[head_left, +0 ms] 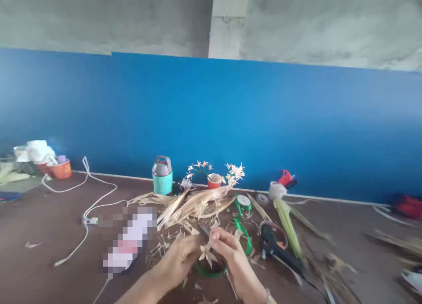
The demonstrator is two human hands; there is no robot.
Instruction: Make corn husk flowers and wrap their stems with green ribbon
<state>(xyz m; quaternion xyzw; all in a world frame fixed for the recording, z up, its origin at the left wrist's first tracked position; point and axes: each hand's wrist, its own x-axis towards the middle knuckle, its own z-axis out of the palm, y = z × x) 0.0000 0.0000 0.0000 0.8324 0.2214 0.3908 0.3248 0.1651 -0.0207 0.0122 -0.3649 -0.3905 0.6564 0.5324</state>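
Note:
A pale star-shaped flower (207, 254) made of dry husk hangs between my two hands at the bottom centre. My left hand (180, 260) has its fingers closed at the flower's left side; what they pinch is hidden. My right hand (232, 255) is closed at the upper right of the flower, thumb and fingertips pinched together on something too small to make out. A thin dark tool or stem (204, 229) shows just above the fingertips. Below the flower curves a green ribbon or stem (211, 274).
Husks (198, 205) and scraps lie beyond my hands. Behind them stand a teal flask (162, 181) and a red cup (214, 183) with flowers. A green ribbon spool (243, 201), a black glue gun (280, 251) and green stalks (290, 233) lie right; a white cable (99, 200) runs left.

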